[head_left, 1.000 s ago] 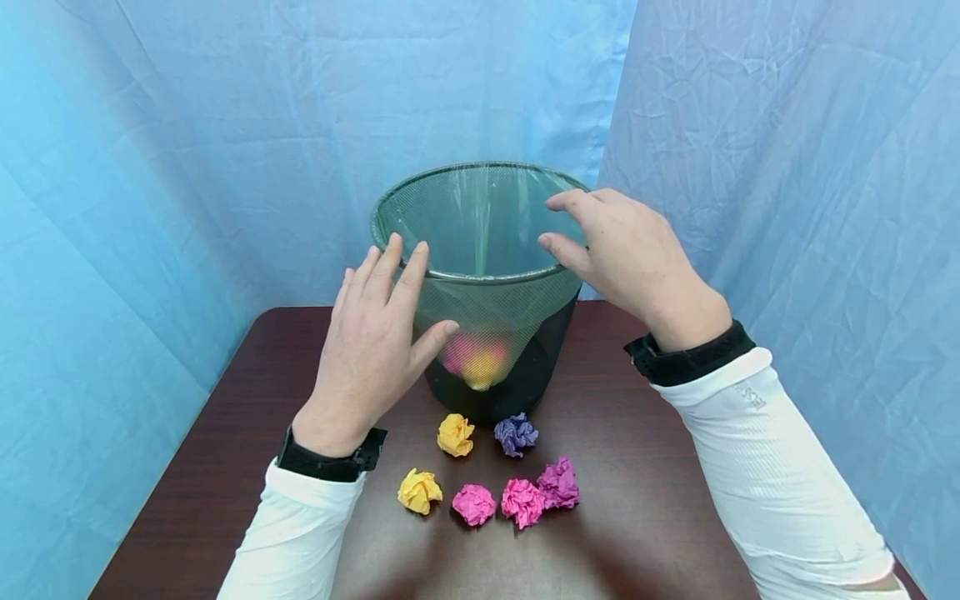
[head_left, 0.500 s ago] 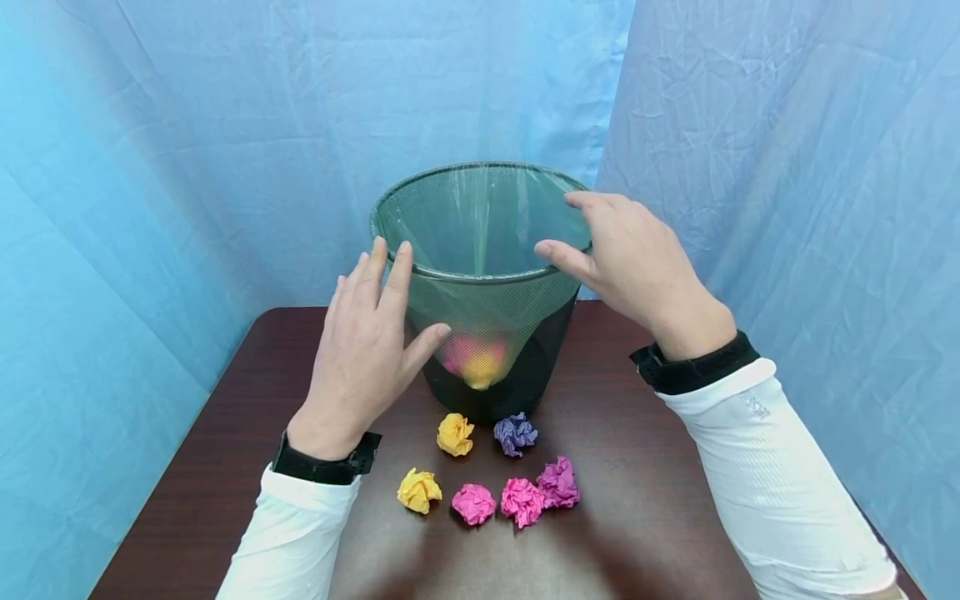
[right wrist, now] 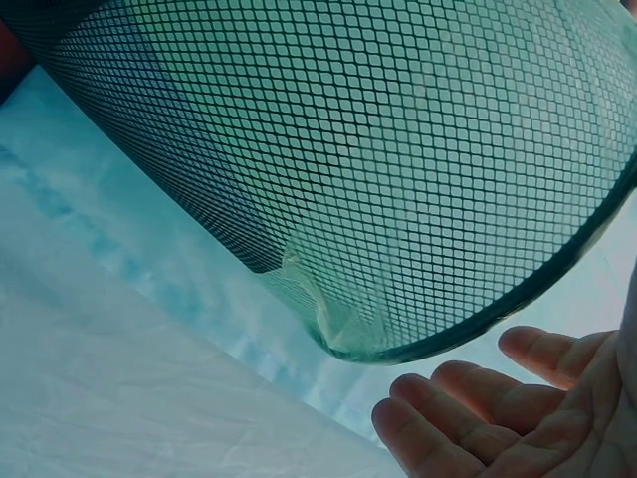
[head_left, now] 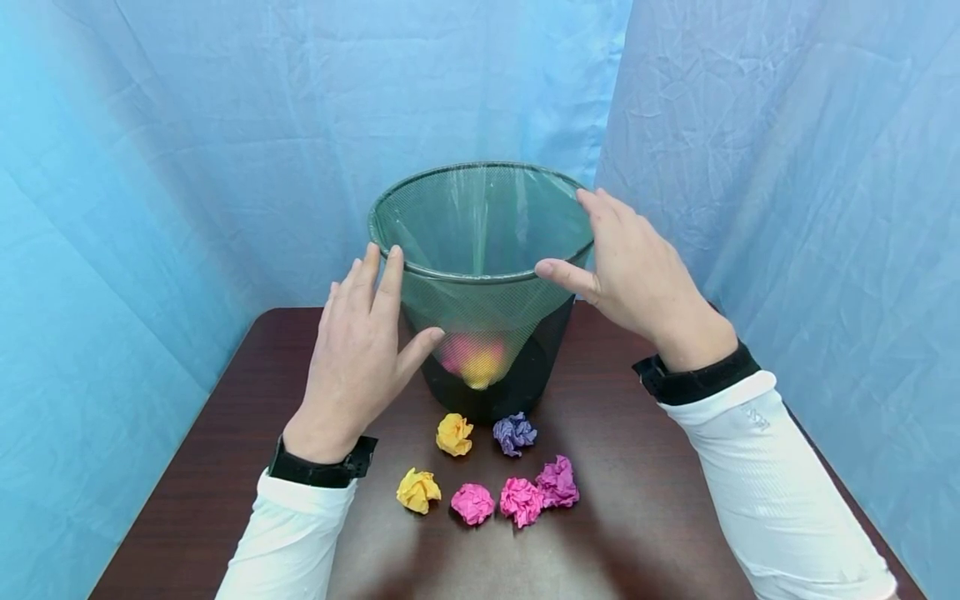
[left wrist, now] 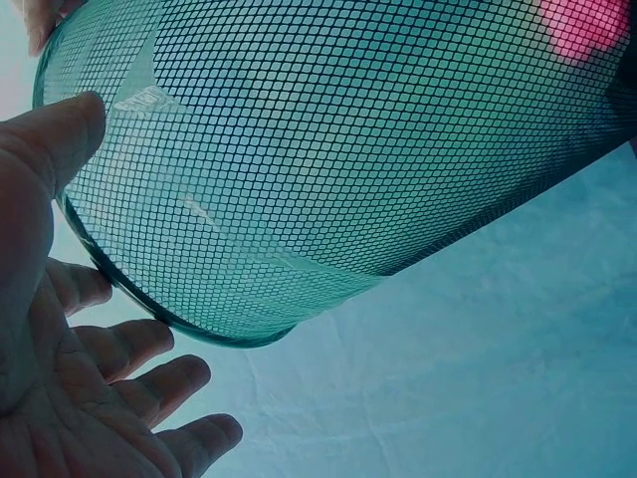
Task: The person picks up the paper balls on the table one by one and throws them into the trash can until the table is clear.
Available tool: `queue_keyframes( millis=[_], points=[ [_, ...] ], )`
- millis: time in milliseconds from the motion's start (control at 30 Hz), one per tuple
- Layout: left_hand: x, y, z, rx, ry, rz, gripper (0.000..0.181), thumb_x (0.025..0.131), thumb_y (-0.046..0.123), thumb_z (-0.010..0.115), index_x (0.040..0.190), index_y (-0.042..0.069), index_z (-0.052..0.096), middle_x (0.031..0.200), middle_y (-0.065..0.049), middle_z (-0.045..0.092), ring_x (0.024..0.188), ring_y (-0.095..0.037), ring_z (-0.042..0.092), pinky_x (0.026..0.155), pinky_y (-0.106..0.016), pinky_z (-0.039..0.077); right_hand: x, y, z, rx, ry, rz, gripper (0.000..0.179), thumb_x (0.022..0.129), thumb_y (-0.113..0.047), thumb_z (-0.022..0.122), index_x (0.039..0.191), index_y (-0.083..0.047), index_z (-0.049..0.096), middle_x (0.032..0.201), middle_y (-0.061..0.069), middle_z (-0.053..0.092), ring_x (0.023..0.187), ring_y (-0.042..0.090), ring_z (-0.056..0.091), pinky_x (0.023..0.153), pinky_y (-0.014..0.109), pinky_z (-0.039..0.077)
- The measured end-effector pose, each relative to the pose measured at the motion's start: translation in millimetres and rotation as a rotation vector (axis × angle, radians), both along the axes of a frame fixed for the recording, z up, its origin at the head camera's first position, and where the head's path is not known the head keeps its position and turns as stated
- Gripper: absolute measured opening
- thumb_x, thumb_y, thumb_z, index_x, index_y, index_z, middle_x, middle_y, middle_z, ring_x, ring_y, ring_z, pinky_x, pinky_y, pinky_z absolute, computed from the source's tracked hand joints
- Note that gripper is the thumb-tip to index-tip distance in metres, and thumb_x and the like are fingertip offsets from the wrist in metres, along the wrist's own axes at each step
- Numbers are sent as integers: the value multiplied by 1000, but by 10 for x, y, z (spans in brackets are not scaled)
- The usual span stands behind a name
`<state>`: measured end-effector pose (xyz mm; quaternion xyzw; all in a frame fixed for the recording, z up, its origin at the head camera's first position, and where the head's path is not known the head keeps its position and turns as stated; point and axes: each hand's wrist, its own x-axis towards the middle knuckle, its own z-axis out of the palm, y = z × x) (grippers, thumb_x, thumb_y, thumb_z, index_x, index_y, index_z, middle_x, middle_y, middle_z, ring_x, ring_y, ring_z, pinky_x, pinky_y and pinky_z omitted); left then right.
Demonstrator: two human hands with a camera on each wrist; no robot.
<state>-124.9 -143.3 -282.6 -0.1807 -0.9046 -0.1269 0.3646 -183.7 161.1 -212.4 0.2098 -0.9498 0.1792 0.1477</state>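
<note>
A black mesh wastebasket (head_left: 551, 333) stands upright on the table, lined with a thin green plastic bag (head_left: 450, 225) folded over its rim. Through the mesh, pink and yellow crumpled paper balls (head_left: 482, 367) show low inside. My left hand (head_left: 356, 350) is spread along the near left side, fingertips right at the rim and thumb pointing inward. On the right side, my right hand (head_left: 637, 267) has its fingers extended along the rim, thumb overlapping the front edge. Both palms face the basket, as the left wrist view and right wrist view also show. Neither hand grips anything.
In front of the basket lie several crumpled paper balls: two yellow (head_left: 454, 435), a purple-blue one (head_left: 515, 434), two pink (head_left: 473, 504) and a magenta one (head_left: 558, 482). Light blue curtains (head_left: 225, 150) enclose the dark wooden table (head_left: 225, 417).
My left hand has slid a little left and down, away from over the rim. My right hand has shifted slightly right, its fingers straightening outward. Basket and paper balls stay put.
</note>
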Motion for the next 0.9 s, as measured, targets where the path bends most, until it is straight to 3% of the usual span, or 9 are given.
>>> queue_keyframes(
  millis=[567,900],
  points=[
    [6,-45,-24,-20,-13,33,95,86,56,64,157,10,19,157,-23,30,137,-45,34,108,-67,26,-6,13,-142,-23,30,9,109,82,-78,47,159,-13,7,159,16,29,142,34,30,109,59,31],
    [21,-77,-50,-33,-26,68,97,86,60,61,158,10,18,158,-21,29,140,-44,31,108,-69,22,-4,54,-273,-20,45,-26,114,82,-78,47,158,-6,3,162,20,17,145,35,21,111,58,27]
  ],
)
